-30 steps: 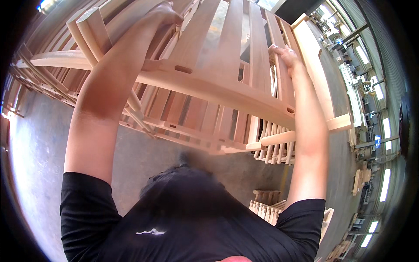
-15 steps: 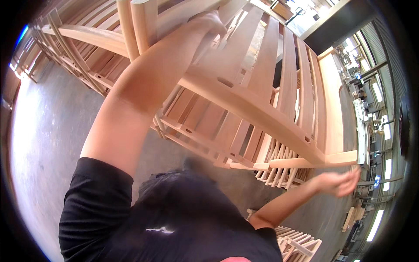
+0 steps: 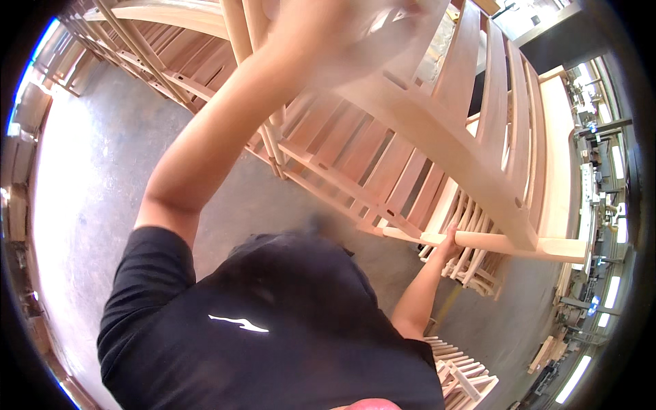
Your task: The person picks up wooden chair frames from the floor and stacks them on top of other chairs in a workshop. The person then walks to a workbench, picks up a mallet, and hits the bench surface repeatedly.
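A slatted unfinished wooden bench [image 3: 471, 154] fills the upper right, tilted, with a long rail running along its near side. My right hand [image 3: 449, 247] is closed around a round wooden leg [image 3: 488, 240] at the bench's lower right corner. At the top, my left hand [image 3: 372, 31] is over the far left part of the rail and slats. Motion smears its fingers, so neither their shape nor any contact with the wood is clear.
Another slatted bench [image 3: 362, 160] stands below and behind. More wooden frames [image 3: 184, 51] line the upper left. Bundled spindled pieces [image 3: 471, 266] sit under the bench, with a slatted wooden piece [image 3: 465, 376] at lower right. Grey concrete floor [image 3: 130, 137] lies left.
My right hand has moved from the air by the leg's outer end inward to the leg and closed on it. My left hand has shifted up and right. The view has also shifted.
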{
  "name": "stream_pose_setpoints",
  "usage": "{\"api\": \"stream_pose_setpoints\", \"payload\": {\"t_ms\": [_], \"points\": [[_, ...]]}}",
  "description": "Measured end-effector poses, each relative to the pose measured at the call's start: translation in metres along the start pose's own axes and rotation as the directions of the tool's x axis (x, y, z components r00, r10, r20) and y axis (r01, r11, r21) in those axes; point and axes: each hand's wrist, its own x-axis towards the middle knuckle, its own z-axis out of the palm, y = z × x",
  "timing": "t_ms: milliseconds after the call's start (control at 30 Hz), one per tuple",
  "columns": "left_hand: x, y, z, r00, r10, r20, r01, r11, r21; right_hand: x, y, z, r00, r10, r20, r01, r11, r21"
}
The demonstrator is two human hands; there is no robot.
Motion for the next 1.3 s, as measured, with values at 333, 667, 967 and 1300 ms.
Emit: {"api": "stream_pose_setpoints", "payload": {"t_ms": [333,667,967,1300], "points": [[-0.191,-0.079,0.121,0.665,0.003,0.747,-0.370,0.870,0.326,0.033,0.047,-0.021,0.998,0.014,0.055,-0.012,0.999,-0.041],[-0.200,-0.150,0.189,0.294,-0.197,0.935,-0.643,0.683,0.346,0.017,0.035,0.004,0.995,-0.068,-0.078,0.078,0.989,0.129],[-0.204,-0.158,0.172,0.417,-0.204,0.886,-0.507,0.757,0.413,0.017,0.037,0.002,0.974,-0.227,-0.017,0.228,0.973,0.037],[-0.212,-0.153,0.165,0.438,-0.240,0.866,-0.414,0.801,0.432,0.019,0.049,-0.001,0.972,-0.235,-0.010,0.235,0.971,0.034]]}}
